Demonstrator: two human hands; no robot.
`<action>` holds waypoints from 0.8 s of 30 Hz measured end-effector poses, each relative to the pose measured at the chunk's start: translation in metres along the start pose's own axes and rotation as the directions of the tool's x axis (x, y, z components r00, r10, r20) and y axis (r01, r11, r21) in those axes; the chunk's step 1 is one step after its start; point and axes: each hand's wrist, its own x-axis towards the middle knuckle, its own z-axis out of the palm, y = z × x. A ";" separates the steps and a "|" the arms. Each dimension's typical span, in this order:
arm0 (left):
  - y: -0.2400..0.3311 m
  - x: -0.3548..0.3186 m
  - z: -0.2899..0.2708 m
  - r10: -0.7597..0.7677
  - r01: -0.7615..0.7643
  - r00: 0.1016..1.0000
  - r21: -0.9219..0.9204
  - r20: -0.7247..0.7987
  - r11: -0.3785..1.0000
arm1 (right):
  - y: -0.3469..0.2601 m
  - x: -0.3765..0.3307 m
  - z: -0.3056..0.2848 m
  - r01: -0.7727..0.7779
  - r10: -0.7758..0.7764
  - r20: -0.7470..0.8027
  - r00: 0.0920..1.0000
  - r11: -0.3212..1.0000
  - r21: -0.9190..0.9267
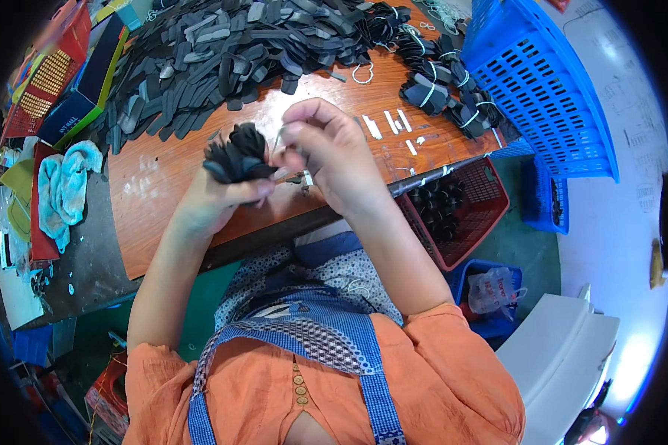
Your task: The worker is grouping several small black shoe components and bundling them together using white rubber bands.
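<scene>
In front of me, above the near part of the wooden table (145, 222), my left hand (214, 199) is closed round a bundle of flat black pieces (239, 154). Their ends fan upward, and the thumb presses across the near side. Just right of the bundle is my right hand (340, 154), its thumb and fingers curled together in a pinch. Whatever thin thing those fingers hold is too small to make out. A large heap of loose black and grey pieces (223, 63) covers the far side of the table.
Bundles tied with pale bands (427, 93) lie at the far right, near short white strips (371, 127). Beyond the table's right edge stand a tall blue crate (564, 111) and, lower, a red crate (493, 211) holding dark bundles. A stained cloth (65, 189) lies at left.
</scene>
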 end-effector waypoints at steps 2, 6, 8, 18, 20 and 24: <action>0.008 -0.011 0.009 0.001 0.021 0.994 -0.204 0.106 0.979 | -0.009 -0.007 -0.012 -0.101 0.086 0.105 0.991 0.983 0.153; 0.028 -0.012 0.003 0.041 0.027 0.972 -0.279 0.232 0.960 | 0.015 -0.011 -0.024 -0.256 0.252 0.159 0.955 0.967 0.006; 0.039 -0.007 0.011 0.056 -0.100 0.988 0.315 0.144 0.944 | 0.016 -0.009 -0.039 -0.337 0.287 0.211 0.935 0.904 0.262; 0.063 0.019 -0.014 0.234 -0.162 0.971 0.568 -0.054 0.807 | 0.033 -0.022 -0.036 -0.070 0.105 0.091 0.990 0.942 -0.329; 0.057 0.001 0.023 0.229 -0.344 0.939 0.686 0.256 0.641 | 0.017 -0.013 -0.056 -0.393 0.365 0.182 0.913 0.907 0.153; 0.027 0.013 0.037 0.106 -0.076 0.992 0.997 0.075 0.008 | -0.011 -0.050 0.029 0.235 -0.259 0.129 0.957 0.435 -0.869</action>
